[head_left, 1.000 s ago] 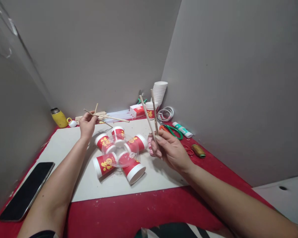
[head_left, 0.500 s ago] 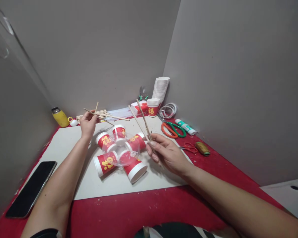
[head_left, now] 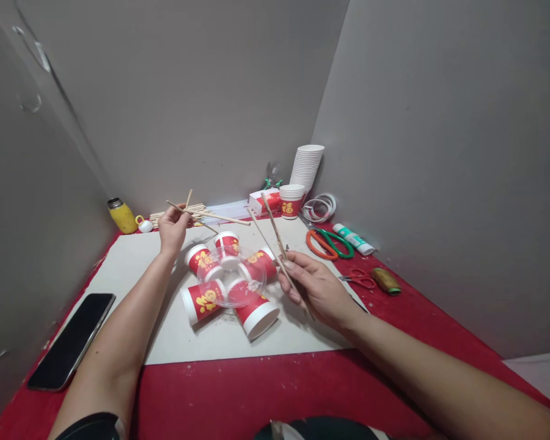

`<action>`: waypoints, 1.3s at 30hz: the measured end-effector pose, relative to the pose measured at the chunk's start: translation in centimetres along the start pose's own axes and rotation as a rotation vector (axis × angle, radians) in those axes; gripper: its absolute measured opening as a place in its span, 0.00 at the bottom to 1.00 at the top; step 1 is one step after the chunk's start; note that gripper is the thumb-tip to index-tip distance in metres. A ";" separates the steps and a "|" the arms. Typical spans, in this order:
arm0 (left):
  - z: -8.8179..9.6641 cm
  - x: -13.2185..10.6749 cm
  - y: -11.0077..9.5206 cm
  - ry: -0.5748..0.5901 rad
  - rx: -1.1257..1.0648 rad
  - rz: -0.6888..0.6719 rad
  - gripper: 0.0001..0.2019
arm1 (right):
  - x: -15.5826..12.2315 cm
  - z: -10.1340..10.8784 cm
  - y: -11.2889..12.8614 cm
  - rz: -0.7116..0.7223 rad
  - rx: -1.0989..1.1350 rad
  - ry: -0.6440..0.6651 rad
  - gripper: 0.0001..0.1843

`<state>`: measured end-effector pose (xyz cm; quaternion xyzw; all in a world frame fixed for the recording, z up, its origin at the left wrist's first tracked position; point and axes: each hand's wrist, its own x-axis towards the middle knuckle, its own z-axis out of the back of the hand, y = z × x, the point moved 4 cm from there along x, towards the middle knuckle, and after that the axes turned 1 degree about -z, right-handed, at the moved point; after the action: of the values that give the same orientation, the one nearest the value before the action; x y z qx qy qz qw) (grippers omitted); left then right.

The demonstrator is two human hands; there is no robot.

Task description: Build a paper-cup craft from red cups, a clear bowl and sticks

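Note:
My left hand (head_left: 173,229) is closed on crossed thin wooden sticks (head_left: 224,218), raised above the far left part of the white board. In my right hand (head_left: 309,281) are two more wooden sticks (head_left: 274,225), pinched between thumb and fingers and pointing up and away. Between the hands, several red and white paper cups (head_left: 204,302) with yellow characters lie on their sides in a ring. A clear plastic disc or lid (head_left: 231,297) rests on top of them at the centre. My right hand is just right of the ring.
Under the cups is a white board (head_left: 165,342) on a red table (head_left: 238,397). A phone (head_left: 71,342) lies left. Behind stand a yellow bottle (head_left: 122,217), a stick pile (head_left: 158,218) and stacked cups (head_left: 308,165). On the right are scissors (head_left: 321,245), a tube (head_left: 352,239) and a thread spool (head_left: 385,281).
The whole view has shifted, so everything appears slightly further right. Both hands keep hold of their sticks, and the cups stay in the same arrangement.

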<state>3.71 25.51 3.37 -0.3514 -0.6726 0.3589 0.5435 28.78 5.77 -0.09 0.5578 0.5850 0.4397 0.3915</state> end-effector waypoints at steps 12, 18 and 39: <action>-0.2 -0.1 -0.1 0.011 0.002 0.006 0.14 | 0.0 -0.7 -0.6 -0.056 0.042 0.060 0.21; -0.7 -0.3 -0.5 0.027 -0.009 -0.005 0.13 | 0.0 -0.7 -0.3 -0.065 0.049 0.030 0.29; 0.6 0.6 -1.5 -0.175 -0.029 -0.112 0.12 | 0.3 0.1 0.2 0.034 0.008 -0.074 0.25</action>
<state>2.94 25.23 4.88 -0.2884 -0.7412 0.3472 0.4969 28.89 6.06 0.05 0.5849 0.5625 0.4231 0.4032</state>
